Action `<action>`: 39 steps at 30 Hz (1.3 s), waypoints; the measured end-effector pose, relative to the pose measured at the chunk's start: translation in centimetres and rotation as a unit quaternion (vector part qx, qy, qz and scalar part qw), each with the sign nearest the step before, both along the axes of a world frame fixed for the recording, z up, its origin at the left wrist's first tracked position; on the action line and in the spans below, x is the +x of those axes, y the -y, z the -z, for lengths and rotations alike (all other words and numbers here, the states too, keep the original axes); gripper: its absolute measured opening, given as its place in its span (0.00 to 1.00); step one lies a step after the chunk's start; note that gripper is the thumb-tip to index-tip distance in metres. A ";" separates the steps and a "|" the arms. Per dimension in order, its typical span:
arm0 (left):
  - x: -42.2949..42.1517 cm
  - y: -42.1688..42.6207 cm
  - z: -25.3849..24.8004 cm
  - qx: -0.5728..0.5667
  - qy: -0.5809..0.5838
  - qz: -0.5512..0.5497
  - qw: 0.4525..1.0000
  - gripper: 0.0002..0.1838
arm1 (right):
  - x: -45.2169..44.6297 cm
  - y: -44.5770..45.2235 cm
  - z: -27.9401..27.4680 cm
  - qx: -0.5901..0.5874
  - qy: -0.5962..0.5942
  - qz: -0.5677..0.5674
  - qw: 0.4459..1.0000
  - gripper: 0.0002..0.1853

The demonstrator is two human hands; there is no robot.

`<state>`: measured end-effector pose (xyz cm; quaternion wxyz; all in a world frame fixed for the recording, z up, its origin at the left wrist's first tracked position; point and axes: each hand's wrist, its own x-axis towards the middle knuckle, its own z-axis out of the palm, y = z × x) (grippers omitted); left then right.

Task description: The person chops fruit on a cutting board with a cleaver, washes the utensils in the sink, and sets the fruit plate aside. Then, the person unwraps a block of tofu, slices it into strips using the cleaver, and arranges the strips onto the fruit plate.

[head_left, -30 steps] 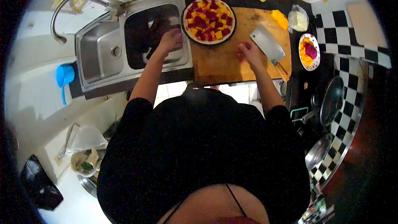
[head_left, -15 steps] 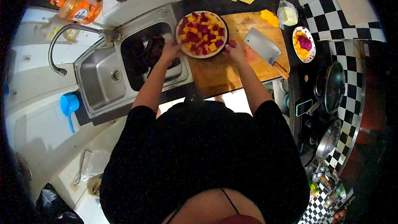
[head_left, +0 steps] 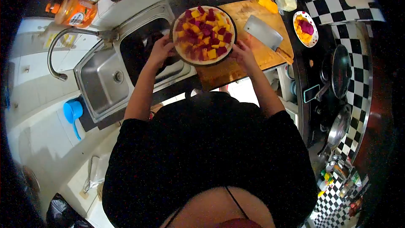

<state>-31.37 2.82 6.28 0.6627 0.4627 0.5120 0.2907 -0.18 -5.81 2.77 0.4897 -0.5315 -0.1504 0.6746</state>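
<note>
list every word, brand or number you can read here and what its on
No text is readable.
Orange bottle: print on its white label, too blurred to read.
Pale container below it: yellowish label, too blurred.
Phone: no lettering discernible.
Cluttered items, lower right: too small to tell.

Two hands held one round pan; right of that grip lay one cleaver and one oval plate; left of it, two sink basins.

The sink is metal (smooth, rather glossy), the cutting board wood.
</note>
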 end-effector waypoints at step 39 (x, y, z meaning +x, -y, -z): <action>7.4 9.6 -10.5 0.065 0.153 0.278 0.946 0.22 | 9.4 61.1 2.4 0.113 0.044 0.776 0.619 0.09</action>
